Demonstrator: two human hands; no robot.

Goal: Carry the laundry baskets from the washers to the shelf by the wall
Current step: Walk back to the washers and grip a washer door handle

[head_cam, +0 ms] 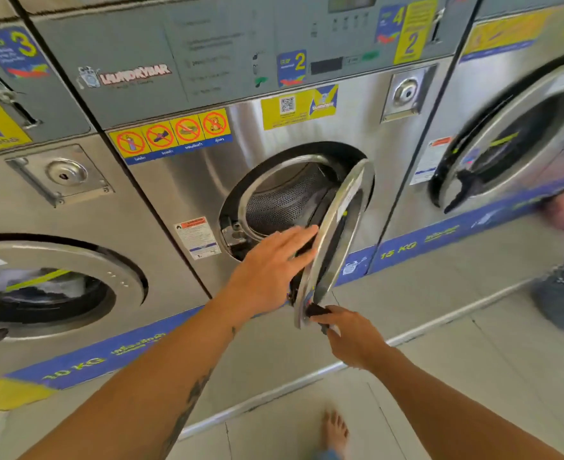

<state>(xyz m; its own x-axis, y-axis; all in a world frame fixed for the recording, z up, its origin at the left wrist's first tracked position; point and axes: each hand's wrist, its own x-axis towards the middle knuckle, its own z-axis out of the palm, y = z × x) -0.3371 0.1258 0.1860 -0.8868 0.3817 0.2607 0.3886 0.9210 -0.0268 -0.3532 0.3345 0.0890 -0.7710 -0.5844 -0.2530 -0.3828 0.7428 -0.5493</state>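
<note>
Steel washer door point(333, 224), rigid and hinged: right hand point(350, 336) grips its black handle point(317, 310); left hand point(267, 267), above it, presses straight fingers point(297, 239) against the rim. No laundry basket visible.

Both arms outstretched, L hand point(270, 270) flat, fingers straight, R hand point(350, 340) curled round door handle point(317, 310)

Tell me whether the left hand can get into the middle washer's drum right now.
Probably yes. The door stands ajar, the right hand gripping its handle, and the left hand, fingers straight, lies at the door's inner side. The mouth of the drum beside it looks unblocked.
</note>
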